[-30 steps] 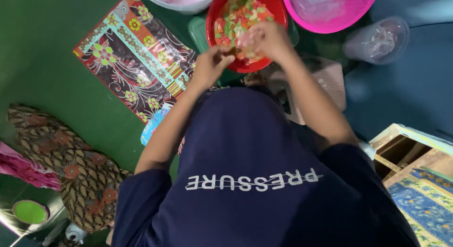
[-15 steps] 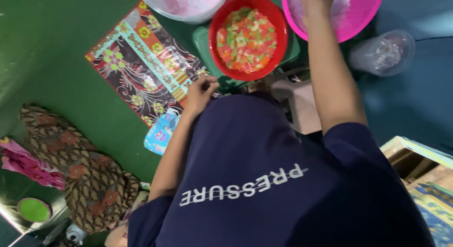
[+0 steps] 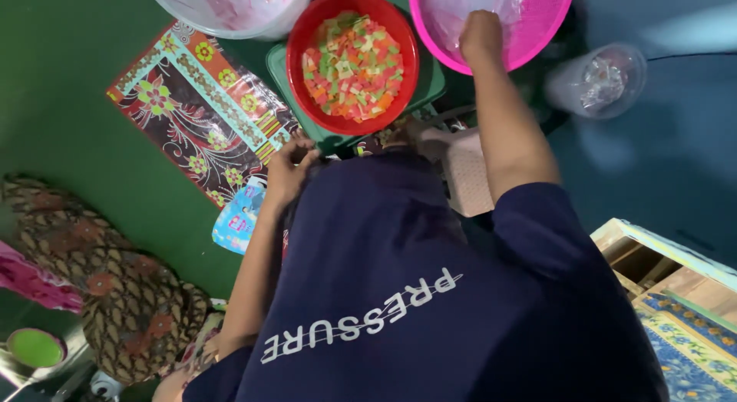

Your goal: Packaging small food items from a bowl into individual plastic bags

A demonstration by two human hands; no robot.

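Round pink plastic perforated basket (image 3: 549, 22), clear plastic film inside: under the right hand (image 3: 480, 35), which is curled, knuckles up, at its near rim; grasp hidden. Right arm extended forward. Left hand (image 3: 288, 168), fingers bunched, near the round red plastic bowl (image 3: 301, 102) of coloured chips.

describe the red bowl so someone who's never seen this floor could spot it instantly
Start at the green floor ahead of the seated person, where round containers line the top edge. The red bowl is the middle one, resting on a green tray, between a clear tub and a pink basket that the right hand reaches into. It alone holds small orange, green and pale pieces.
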